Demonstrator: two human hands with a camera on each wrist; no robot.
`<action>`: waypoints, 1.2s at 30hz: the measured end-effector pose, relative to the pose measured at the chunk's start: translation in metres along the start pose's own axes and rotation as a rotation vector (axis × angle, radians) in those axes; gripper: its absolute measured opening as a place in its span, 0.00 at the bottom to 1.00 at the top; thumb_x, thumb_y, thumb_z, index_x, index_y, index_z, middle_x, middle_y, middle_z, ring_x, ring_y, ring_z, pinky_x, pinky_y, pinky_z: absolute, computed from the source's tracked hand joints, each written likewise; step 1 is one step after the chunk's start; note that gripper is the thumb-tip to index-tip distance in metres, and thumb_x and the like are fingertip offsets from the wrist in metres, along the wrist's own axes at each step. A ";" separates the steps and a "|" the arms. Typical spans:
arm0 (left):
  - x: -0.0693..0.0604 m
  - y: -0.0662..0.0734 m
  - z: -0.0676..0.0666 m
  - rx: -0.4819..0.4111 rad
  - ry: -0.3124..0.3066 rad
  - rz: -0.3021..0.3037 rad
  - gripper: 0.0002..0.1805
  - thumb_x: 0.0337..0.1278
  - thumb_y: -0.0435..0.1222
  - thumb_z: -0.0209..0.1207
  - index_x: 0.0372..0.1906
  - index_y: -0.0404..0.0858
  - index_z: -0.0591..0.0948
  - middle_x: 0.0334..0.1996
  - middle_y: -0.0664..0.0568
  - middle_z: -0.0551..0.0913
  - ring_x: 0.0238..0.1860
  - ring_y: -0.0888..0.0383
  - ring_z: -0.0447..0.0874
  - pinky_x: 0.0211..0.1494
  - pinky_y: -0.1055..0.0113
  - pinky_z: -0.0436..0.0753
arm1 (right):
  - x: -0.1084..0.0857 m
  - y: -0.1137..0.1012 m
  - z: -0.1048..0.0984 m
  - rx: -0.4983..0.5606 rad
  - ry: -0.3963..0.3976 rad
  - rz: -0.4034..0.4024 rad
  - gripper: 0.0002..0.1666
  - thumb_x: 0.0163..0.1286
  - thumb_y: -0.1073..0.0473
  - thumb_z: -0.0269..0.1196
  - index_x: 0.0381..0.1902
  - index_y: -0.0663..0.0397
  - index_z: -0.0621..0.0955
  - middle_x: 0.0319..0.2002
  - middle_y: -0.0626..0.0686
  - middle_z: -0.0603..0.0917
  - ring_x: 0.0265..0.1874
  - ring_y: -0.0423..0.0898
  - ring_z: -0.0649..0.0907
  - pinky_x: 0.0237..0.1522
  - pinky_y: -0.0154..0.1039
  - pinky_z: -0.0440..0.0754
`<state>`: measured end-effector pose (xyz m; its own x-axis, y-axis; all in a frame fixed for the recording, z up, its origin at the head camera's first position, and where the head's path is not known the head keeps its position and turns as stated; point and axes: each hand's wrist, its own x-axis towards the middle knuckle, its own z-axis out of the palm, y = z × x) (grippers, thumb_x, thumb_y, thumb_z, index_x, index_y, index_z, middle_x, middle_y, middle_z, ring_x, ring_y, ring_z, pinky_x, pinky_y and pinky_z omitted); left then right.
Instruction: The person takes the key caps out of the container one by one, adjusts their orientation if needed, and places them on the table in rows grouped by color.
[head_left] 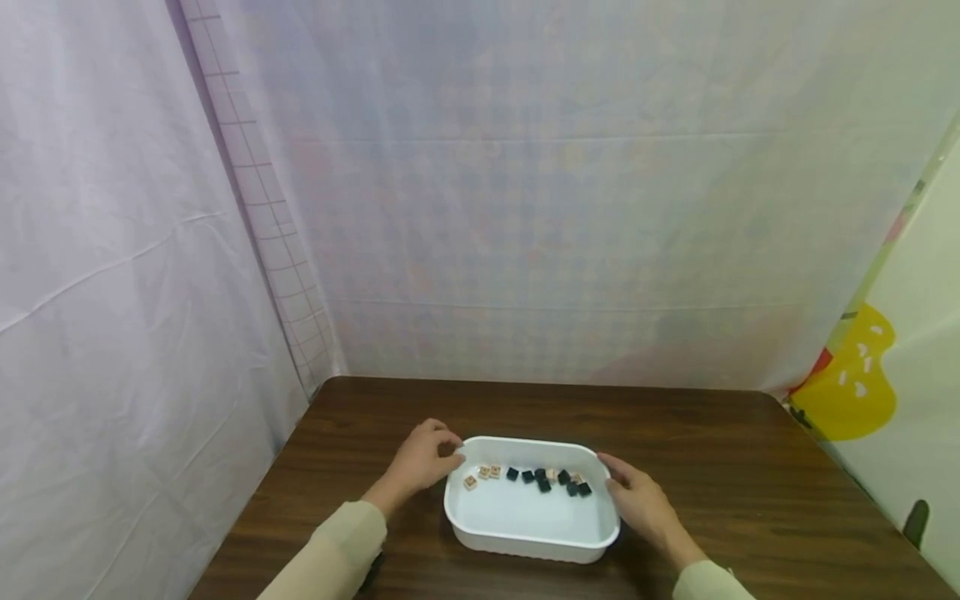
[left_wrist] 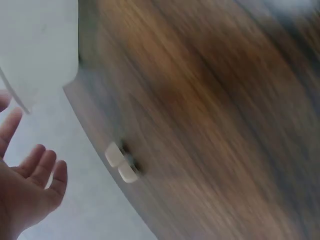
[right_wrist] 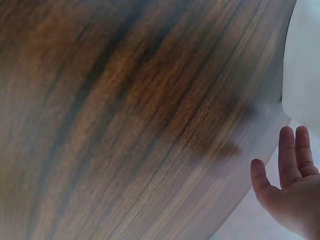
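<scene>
One white tub (head_left: 525, 512) — oblong, round-cornered — holding small black and pale tiles (head_left: 543, 485).

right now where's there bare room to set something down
Bare: the table between right sleeve and right edge, and its strip between tray and curtain. Crowded: the tray's far half, with black and tan blocks; a table edge with two pale pieces.

Between the left hand (head_left: 426, 457) and right hand (head_left: 643, 502), the tray (head_left: 525, 518) looks smooth, lightly glossy plastic; beneath them, the table (head_left: 697, 442) shows streaked wood grain; beyond hangs a creased, cloth-like curtain (head_left: 525, 217).
</scene>
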<state>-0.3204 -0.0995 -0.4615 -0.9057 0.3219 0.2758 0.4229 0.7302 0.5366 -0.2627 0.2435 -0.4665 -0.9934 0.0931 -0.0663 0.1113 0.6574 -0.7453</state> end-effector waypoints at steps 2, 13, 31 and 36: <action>0.001 0.004 0.004 0.044 -0.046 -0.021 0.11 0.56 0.42 0.68 0.41 0.41 0.87 0.55 0.38 0.76 0.56 0.39 0.75 0.57 0.41 0.74 | 0.000 0.000 0.000 0.002 0.000 0.000 0.27 0.73 0.61 0.51 0.70 0.57 0.71 0.58 0.71 0.76 0.57 0.67 0.76 0.57 0.67 0.70; 0.009 0.024 0.018 0.249 -0.212 -0.136 0.13 0.46 0.45 0.73 0.38 0.45 0.89 0.55 0.40 0.77 0.58 0.39 0.72 0.57 0.39 0.70 | 0.000 0.002 0.001 0.007 0.014 0.009 0.28 0.73 0.61 0.51 0.70 0.57 0.71 0.56 0.69 0.77 0.53 0.63 0.78 0.55 0.65 0.72; 0.018 0.036 0.035 0.522 -0.304 -0.124 0.08 0.40 0.37 0.75 0.28 0.51 0.88 0.47 0.46 0.77 0.52 0.47 0.71 0.55 0.48 0.72 | -0.002 0.004 0.002 0.004 0.039 -0.027 0.28 0.72 0.62 0.52 0.69 0.58 0.72 0.54 0.68 0.79 0.52 0.62 0.78 0.54 0.63 0.73; 0.019 0.035 0.036 0.521 -0.299 -0.114 0.08 0.39 0.37 0.75 0.27 0.50 0.87 0.46 0.46 0.77 0.51 0.48 0.71 0.55 0.48 0.72 | -0.002 0.004 0.001 0.001 0.037 -0.026 0.28 0.72 0.61 0.52 0.69 0.58 0.72 0.57 0.70 0.78 0.54 0.64 0.78 0.56 0.64 0.72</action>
<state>-0.3240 -0.0457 -0.4664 -0.9451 0.3247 -0.0361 0.3218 0.9443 0.0685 -0.2605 0.2449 -0.4702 -0.9944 0.1035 -0.0225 0.0855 0.6590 -0.7473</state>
